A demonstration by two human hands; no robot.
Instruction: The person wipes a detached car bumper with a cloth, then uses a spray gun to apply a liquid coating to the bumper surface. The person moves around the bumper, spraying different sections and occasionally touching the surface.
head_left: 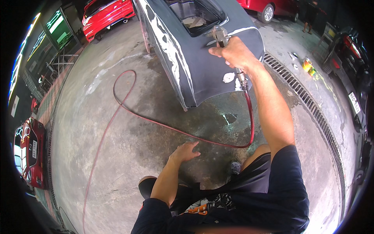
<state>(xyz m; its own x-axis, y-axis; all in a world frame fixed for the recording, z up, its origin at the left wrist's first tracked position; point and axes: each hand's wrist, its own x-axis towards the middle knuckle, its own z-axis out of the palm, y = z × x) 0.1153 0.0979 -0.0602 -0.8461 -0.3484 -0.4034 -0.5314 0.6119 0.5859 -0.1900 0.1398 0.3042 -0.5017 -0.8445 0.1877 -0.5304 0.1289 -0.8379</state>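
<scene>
My right hand (238, 54) is wrapped round a metal air gun (221, 34), whose silvery head points away from me. A red air hose (249, 117) joins the fitting below its grip. Behind and beneath the tool stands a dark grey car door (212, 74) with white filler patches, a window opening and a curved lower edge. Whether the tool touches the panel I cannot tell. My left hand (185, 152) hangs lower down over the concrete, holding nothing, its fingers loosely apart.
The hose loops across the concrete floor (109, 167) to the left. A drain grate (307, 103) curves along the right. Red cars (107, 17) stand at the back and left, a dark vehicle (352, 58) at the right. Yellow-green cans (309, 66) sit beyond the grate. Another person's legs (307, 26) show far right.
</scene>
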